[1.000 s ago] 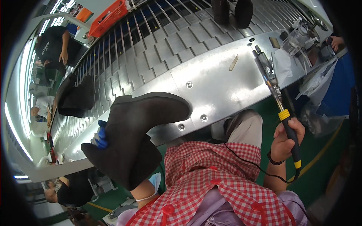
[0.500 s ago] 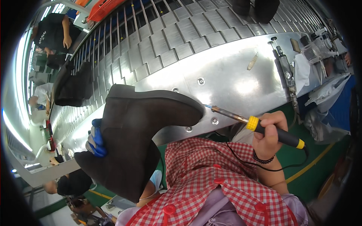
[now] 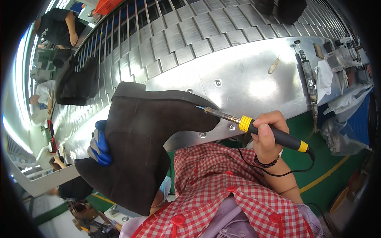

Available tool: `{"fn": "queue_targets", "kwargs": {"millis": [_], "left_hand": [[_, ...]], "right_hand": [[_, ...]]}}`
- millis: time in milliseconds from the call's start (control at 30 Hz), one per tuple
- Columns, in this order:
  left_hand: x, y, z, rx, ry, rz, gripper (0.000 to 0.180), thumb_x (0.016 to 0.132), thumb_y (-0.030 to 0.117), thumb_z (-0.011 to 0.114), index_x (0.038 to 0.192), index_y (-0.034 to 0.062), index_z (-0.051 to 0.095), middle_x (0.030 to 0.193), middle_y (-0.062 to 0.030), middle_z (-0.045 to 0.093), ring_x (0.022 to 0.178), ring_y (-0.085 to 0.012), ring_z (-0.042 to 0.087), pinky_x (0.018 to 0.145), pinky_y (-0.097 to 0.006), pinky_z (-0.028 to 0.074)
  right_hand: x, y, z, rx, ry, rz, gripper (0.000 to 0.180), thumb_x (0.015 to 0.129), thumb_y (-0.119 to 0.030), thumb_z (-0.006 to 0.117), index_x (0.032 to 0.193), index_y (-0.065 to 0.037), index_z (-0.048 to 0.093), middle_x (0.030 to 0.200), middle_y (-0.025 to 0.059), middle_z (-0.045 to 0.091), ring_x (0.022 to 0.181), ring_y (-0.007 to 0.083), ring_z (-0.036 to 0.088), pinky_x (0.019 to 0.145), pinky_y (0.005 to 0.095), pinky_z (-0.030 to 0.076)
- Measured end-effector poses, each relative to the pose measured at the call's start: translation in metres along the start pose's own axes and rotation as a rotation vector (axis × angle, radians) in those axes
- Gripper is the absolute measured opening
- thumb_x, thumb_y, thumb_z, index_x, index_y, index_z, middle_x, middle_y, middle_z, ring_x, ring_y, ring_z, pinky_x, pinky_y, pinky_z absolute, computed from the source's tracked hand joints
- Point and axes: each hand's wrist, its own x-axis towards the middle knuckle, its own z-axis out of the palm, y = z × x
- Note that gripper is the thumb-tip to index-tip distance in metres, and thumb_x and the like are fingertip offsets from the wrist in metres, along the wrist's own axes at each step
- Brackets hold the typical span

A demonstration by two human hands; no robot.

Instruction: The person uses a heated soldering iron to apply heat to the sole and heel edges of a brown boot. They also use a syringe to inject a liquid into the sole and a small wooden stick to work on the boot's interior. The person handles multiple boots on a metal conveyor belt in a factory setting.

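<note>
My left hand (image 3: 100,146), in a blue and grey glove, grips a dark brown ankle boot (image 3: 137,131) by the back of its shaft. The boot lies on its side in the air, sole edge upward and toe to the right; it hides much of that hand. My bare right hand (image 3: 270,133) is closed round the black handle of a soldering iron (image 3: 274,135) with a yellow collar and a trailing cord. Its thin tip lies over the side of the boot's toe, just below the sole edge. Whether the tip touches the surface I cannot tell.
Beyond the boot runs a slatted metal conveyor (image 3: 190,39) with a pair of boots (image 3: 77,81) at left and more dark boots (image 3: 291,10) at the far side. A smooth metal ledge (image 3: 246,71) carries a slim metal tool (image 3: 307,77). Another person (image 3: 59,27) stands at far left.
The soldering iron has moved left, its tip going from beyond the toe's end to over the toe's side. The boot is in nearly the same place; the view has shifted slightly.
</note>
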Motion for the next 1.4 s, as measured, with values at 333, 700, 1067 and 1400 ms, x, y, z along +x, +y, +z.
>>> {"fn": "queue_targets", "kwargs": {"millis": [333,700,1067,1400], "left_hand": [[0.005,-0.005,0.001,-0.009,0.008,0.004,0.039,0.098,0.018,0.059,0.131,0.0011,0.048,0.122,-0.0085,0.056,0.112,-0.0162,0.057,0.099,-0.029,0.045],[0.009,-0.006,0.008,-0.05,-0.015,0.015,0.04,0.099,0.019,0.057,0.133,0.001,0.047,0.124,-0.009,0.056,0.114,-0.0171,0.057,0.1,-0.03,0.044],[0.01,-0.009,0.008,-0.074,-0.028,0.028,0.042,0.1,0.02,0.056,0.135,0.0008,0.047,0.126,-0.0095,0.055,0.115,-0.018,0.056,0.101,-0.031,0.044],[0.014,-0.013,0.004,-0.075,-0.032,0.024,0.043,0.1,0.021,0.055,0.137,0.0007,0.046,0.128,-0.0099,0.055,0.117,-0.0188,0.056,0.102,-0.032,0.044]], "right_hand": [[0.005,0.006,0.009,-0.047,-0.039,0.01,0.013,0.09,-0.015,0.066,0.091,-0.002,0.064,0.08,0.0056,0.066,0.068,0.0088,0.056,0.063,0.0249,0.045],[-0.01,0.006,-0.024,-0.32,-0.141,-0.229,0.01,0.088,-0.011,0.068,0.091,-0.003,0.063,0.081,0.0104,0.069,0.067,0.0183,0.065,0.063,0.0297,0.051],[-0.006,0.0,-0.017,-0.269,-0.177,-0.307,0.016,0.09,-0.014,0.067,0.096,-0.003,0.059,0.072,0.0087,0.066,0.057,0.0151,0.058,0.055,0.0277,0.046],[0.0,0.009,-0.001,-0.295,-0.165,-0.36,0.013,0.089,-0.014,0.068,0.092,-0.005,0.06,0.068,0.0071,0.063,0.055,0.0175,0.058,0.053,0.0296,0.045]]}}
